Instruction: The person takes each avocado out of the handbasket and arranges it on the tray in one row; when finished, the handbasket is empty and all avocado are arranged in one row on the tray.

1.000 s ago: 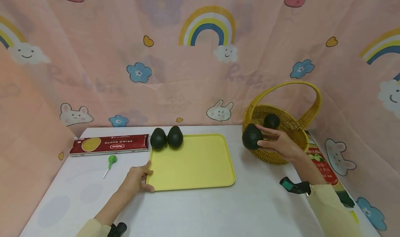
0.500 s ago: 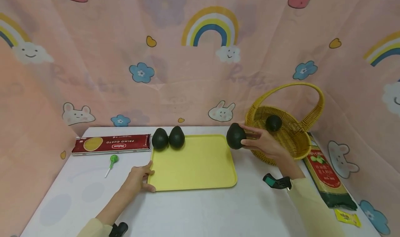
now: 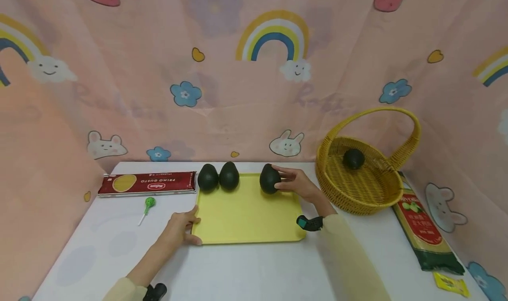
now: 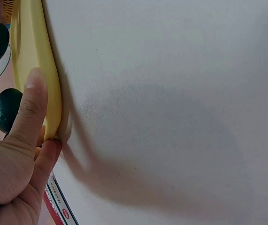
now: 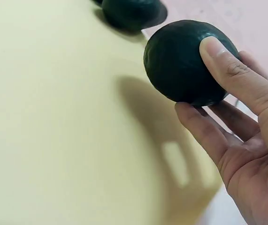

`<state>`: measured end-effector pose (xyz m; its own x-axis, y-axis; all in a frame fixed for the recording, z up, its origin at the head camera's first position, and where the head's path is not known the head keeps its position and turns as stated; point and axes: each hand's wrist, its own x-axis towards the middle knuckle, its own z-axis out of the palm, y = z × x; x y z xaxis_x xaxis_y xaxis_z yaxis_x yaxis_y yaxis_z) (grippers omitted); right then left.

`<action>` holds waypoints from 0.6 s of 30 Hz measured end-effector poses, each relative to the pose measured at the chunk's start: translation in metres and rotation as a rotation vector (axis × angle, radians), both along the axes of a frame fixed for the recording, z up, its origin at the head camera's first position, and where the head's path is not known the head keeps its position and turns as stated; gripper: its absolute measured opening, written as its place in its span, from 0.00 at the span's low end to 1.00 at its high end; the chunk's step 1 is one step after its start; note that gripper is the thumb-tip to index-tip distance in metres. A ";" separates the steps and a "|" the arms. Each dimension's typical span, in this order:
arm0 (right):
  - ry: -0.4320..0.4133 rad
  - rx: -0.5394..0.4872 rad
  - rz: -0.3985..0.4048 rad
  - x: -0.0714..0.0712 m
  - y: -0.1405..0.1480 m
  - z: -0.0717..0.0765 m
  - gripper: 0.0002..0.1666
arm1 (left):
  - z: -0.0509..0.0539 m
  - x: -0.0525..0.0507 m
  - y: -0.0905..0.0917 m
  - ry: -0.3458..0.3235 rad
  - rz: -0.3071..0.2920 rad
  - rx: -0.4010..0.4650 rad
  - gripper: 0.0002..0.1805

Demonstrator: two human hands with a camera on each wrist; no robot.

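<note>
My right hand (image 3: 297, 184) grips a dark green avocado (image 3: 269, 179) over the back right part of the yellow tray (image 3: 250, 221). In the right wrist view a gap and a shadow show between this avocado (image 5: 185, 61) and the tray. At the tray's left edge my left hand (image 3: 180, 228) pinches the rim, its thumb (image 4: 33, 101) on one side and fingers on the other. Two more avocados stand side by side at the tray's back left corner, a left one (image 3: 208, 178) and a right one (image 3: 229, 176). Another avocado (image 3: 353, 158) lies in the yellow wicker basket (image 3: 357, 204).
Left of the tray lies a red spaghetti pack (image 3: 147, 184), with a green lollipop (image 3: 149, 204) in front of it. Right of the basket are a red and green food bag (image 3: 424, 230) and a small yellow packet (image 3: 451, 285). A patterned pink cloth (image 3: 238, 124) hangs behind the white table (image 3: 254, 274).
My right hand has carried the avocado leftward, from the basket's front left side to over the tray. The left hand has stayed on the tray's edge. The view has shifted slightly.
</note>
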<state>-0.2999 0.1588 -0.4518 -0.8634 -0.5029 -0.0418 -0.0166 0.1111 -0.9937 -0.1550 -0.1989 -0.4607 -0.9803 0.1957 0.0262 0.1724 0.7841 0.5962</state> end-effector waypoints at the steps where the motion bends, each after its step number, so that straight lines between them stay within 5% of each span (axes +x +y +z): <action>1: -0.009 -0.005 -0.005 -0.002 -0.005 -0.004 0.39 | 0.000 0.000 0.000 0.005 0.001 -0.007 0.35; 8: -0.080 -0.079 -0.009 -0.011 -0.034 -0.016 0.37 | 0.003 0.000 0.000 0.011 -0.004 -0.019 0.36; 18: -0.105 -0.048 -0.008 -0.015 -0.063 -0.017 0.36 | -0.002 -0.002 -0.001 -0.008 0.013 0.016 0.38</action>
